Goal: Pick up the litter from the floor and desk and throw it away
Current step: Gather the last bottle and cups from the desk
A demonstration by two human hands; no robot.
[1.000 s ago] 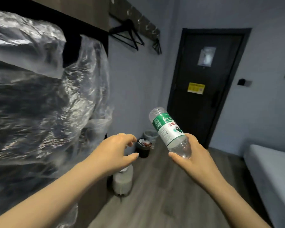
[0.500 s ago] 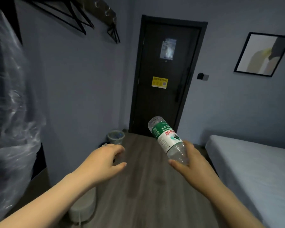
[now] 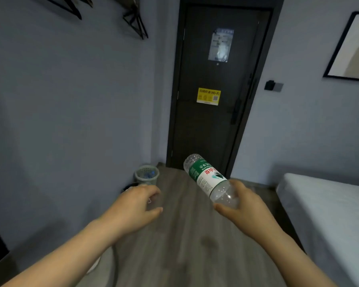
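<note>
The right hand [image 3: 244, 207] gripped a clear, crinkled plastic water bottle [image 3: 208, 180] with a green and white label. Its fingers and thumb curled round one end, and the bottle tilted up and leftward in the air above the grey wood-plank floor [image 3: 184, 245]. The left hand [image 3: 133, 208] hung apart from it, fingers loosely curled, holding nothing that could be made out. Beyond them a pale mesh wastebasket [image 3: 146, 176] stood on the floor against the wall, left of the dark door [image 3: 211, 125]. A white mattress [image 3: 330, 214] lay at the right.
</note>
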